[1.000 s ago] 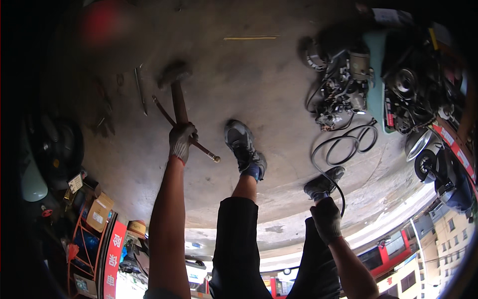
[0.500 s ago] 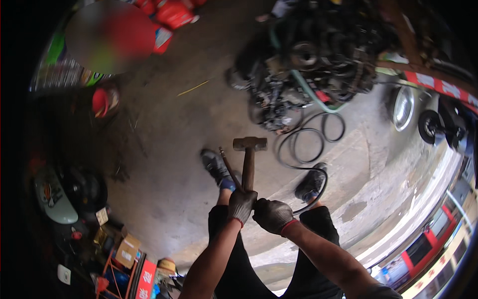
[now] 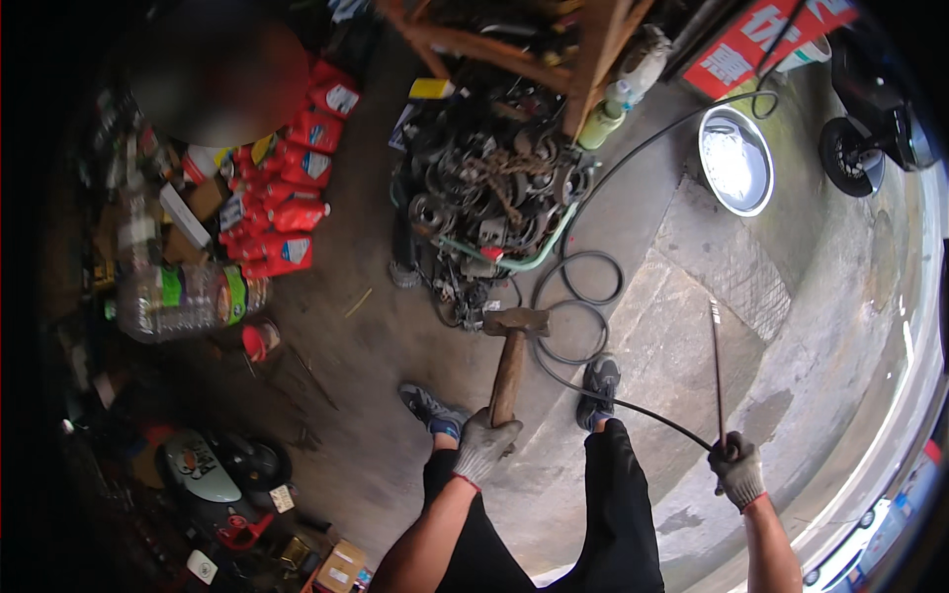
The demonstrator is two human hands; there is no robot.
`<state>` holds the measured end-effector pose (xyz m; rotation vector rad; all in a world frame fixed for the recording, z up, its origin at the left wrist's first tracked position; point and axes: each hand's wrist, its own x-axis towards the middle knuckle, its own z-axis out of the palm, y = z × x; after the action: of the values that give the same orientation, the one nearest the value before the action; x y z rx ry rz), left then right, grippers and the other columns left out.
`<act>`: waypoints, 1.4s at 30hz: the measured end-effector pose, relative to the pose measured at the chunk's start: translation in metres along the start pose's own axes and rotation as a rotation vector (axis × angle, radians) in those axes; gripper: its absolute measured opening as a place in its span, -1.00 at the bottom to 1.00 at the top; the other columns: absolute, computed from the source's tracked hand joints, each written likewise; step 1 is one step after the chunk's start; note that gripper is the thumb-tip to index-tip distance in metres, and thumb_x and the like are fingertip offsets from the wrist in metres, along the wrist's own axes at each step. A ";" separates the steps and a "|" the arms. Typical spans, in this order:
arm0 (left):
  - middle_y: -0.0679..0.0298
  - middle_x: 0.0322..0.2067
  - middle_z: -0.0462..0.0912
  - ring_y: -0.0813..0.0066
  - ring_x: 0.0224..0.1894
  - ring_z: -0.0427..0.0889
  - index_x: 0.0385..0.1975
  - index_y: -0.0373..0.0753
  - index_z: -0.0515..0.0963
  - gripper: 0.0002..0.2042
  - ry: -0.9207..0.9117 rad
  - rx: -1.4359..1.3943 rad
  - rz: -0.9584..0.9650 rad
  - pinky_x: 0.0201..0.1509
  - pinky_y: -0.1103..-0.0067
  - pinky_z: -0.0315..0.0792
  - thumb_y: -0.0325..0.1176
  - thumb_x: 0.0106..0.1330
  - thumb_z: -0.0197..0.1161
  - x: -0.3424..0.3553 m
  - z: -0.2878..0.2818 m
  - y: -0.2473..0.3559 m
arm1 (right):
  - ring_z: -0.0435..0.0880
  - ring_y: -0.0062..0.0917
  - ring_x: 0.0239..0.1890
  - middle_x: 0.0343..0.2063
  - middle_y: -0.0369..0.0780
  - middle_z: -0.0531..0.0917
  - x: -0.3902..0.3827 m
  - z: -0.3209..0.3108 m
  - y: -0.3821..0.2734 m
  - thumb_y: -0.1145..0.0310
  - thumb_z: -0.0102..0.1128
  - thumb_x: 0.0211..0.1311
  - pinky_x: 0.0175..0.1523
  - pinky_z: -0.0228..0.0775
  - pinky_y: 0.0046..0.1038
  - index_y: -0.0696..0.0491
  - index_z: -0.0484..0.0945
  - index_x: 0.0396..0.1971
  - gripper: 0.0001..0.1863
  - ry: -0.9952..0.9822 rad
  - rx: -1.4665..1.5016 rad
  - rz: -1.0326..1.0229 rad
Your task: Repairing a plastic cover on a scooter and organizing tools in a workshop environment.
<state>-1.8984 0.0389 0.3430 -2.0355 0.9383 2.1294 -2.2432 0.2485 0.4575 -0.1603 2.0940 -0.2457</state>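
Observation:
My left hand (image 3: 486, 443), in a grey work glove, is closed round the wooden handle (image 3: 508, 381) of a hammer with a heavy metal head (image 3: 516, 322). To the right, my right hand (image 3: 733, 466), gloved too, grips a long thin rod (image 3: 718, 366) standing out above the fist, together with a black hose (image 3: 660, 416). The hose runs back in loose loops on the concrete floor, past my right shoe (image 3: 598, 387). My left shoe (image 3: 430, 410) is below the hammer head, a little to its left.
A green-rimmed bin (image 3: 534, 255) heaped with metal parts stands ahead beside a wooden rack (image 3: 591, 59). A metal basin (image 3: 735, 158) and a wheeled vehicle (image 3: 847, 158) are at right. Red bottles (image 3: 287, 252), clear jugs (image 3: 173, 301) and a pale-green body panel (image 3: 193, 469) crowd the left.
The view has swung toward the parts pile. My hands, together half a second ago, are now apart: the hammer stays in my left, the rod has passed to my right.

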 end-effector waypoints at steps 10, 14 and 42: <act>0.43 -0.63 0.46 0.69 -0.65 0.39 -0.36 -0.23 0.52 -0.81 0.232 0.416 0.316 -0.60 0.65 0.27 -0.30 0.10 0.31 0.020 0.030 0.192 | 0.47 -0.62 -0.75 -0.69 -0.29 0.49 0.038 -0.005 0.097 0.47 0.19 0.06 -0.73 0.41 -0.50 0.12 0.49 -0.43 -0.91 0.152 0.330 -0.041; 0.43 -0.67 0.47 0.67 -0.65 0.40 -0.60 -0.24 0.54 -0.78 0.239 0.495 0.457 -0.59 0.62 0.24 -0.22 0.10 0.30 0.083 0.010 0.260 | 0.47 -0.62 -0.75 -0.68 -0.29 0.48 0.044 0.015 0.067 0.49 0.21 0.07 -0.72 0.37 -0.51 0.11 0.48 -0.41 -0.90 0.130 0.390 0.125; 0.15 -0.09 0.55 0.26 -0.10 0.52 -0.02 -0.26 0.47 -0.70 0.385 1.277 1.081 0.00 0.42 0.30 -0.22 0.36 0.06 0.373 0.113 0.490 | 0.53 -0.58 -0.46 -0.54 -0.25 0.56 0.118 0.124 0.011 0.57 0.27 -0.01 -0.30 0.41 -0.48 0.09 0.53 -0.29 -0.77 0.291 0.348 0.232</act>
<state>-2.2606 -0.4451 0.1824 -1.2142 2.8263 0.5612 -2.1963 0.2201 0.2953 0.3431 2.2928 -0.5106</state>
